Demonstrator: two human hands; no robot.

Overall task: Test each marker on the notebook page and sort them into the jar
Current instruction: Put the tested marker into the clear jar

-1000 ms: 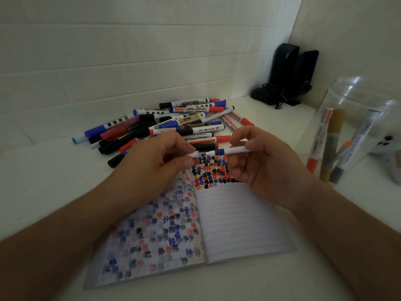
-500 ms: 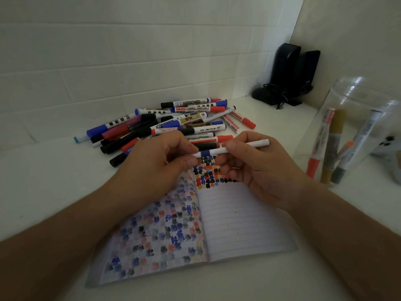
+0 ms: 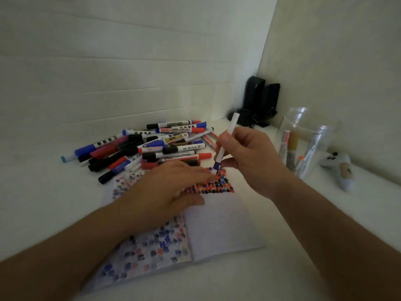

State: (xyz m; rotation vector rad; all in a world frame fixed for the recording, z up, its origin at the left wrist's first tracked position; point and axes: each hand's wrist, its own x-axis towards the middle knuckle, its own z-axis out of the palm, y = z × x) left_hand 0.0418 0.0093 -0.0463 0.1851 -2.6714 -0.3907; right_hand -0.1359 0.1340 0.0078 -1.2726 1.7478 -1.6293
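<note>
Toward the upper right we saw two black speakers standing in the wall corner on the white counter, and a pale game controller at the right edge.

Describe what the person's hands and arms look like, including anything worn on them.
Both forearms are bare up to the picture's edge: no sleeves show. The left hand and right hand wear no gloves, and no rings, watch or bracelets are visible. The picture is dim and slightly blurred, so small markings cannot be ruled out.
</note>
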